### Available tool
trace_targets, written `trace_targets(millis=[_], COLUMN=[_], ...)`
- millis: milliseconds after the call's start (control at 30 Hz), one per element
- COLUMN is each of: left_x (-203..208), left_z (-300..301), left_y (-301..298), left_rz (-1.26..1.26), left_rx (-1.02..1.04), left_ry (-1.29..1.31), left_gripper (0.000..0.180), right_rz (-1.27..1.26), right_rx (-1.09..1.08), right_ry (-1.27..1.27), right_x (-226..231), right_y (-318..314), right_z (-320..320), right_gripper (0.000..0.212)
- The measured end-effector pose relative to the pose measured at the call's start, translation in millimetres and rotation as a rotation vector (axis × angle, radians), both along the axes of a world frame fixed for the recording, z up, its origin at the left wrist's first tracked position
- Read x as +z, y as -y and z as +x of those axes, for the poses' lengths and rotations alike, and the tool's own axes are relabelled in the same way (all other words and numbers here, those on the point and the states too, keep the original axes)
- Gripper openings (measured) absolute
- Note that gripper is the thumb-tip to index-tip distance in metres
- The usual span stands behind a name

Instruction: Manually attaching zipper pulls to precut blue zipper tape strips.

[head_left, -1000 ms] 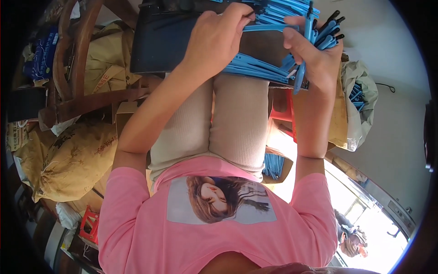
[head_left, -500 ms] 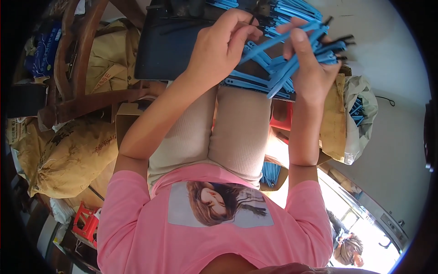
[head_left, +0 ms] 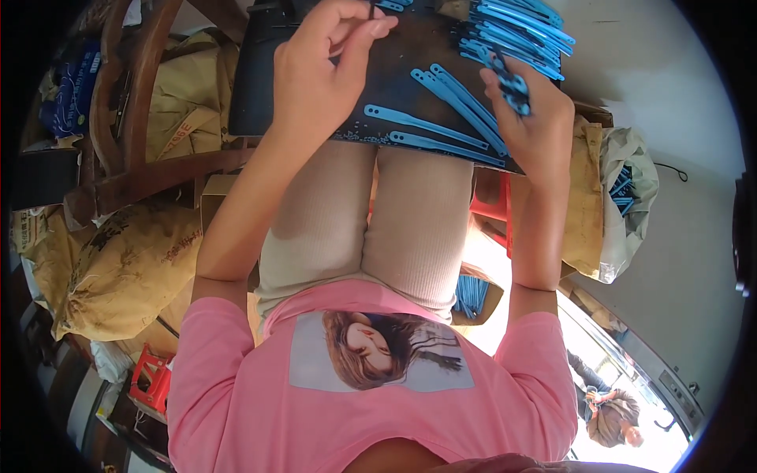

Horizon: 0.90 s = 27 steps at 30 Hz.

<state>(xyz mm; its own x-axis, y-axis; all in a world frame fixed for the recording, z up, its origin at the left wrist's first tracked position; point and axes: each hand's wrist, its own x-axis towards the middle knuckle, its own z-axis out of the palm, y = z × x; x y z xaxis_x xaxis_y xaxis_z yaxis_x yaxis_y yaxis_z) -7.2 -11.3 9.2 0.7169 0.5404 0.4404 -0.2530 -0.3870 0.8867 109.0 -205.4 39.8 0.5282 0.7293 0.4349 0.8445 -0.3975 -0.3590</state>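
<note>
Pinching something small and dark between thumb and fingertips, the left hand (head_left: 327,67) is hovering closed over the near-left part of the dark board (head_left: 260,87) lying across the lap; what exactly it is pinching is too small to tell. Right hand (head_left: 530,118) is curling shut around a bundle of blue strips (head_left: 512,79), gripping them near their dark ends, thumb side toward the board. Loose blue strips (head_left: 438,126) are lying flat on the board between the two hands, long axes running roughly left-to-right and slanting down toward the right hand, so their right ends are sitting just beside that hand while the left hand is well apart from them, up and to the left. More blue strips (head_left: 520,27) are fanning out in a stack at the board's far right edge, beyond the right hand. Right hand is looking the nearer one to the loose strips. Outward: wooden chair frame (head_left: 134,118) and tan sacks (head_left: 110,268) are sitting to the left, a bag holding more blue strips (head_left: 627,189) to the right, a red stool (head_left: 493,209) under the board.
</note>
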Motion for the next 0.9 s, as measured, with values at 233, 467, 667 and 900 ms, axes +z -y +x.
trace_targets(millis=[233,467,667,900], left_x=[-21,11,-5,-17], left_z=[33,11,21,21], left_y=[-10,3,4,8], left_rz=[-0.076,-0.025,-0.109,-0.028], left_rx=[-0.254,-0.052,-0.139,-0.128], left_ry=[0.751,-0.045,-0.048,-0.010], left_gripper=[0.005,0.004,0.005,0.008], right_rz=[-0.268,-0.224,0.043,0.149], right_rx=[0.066,0.230,0.103,0.150], right_ry=[0.043,-0.045,0.068,0.076], right_x=[-21,-12,-3,-9], right_y=[-12,-15,-22,-36], right_z=[9,-7,0,4], right_gripper=[0.026,0.032,0.024,0.025])
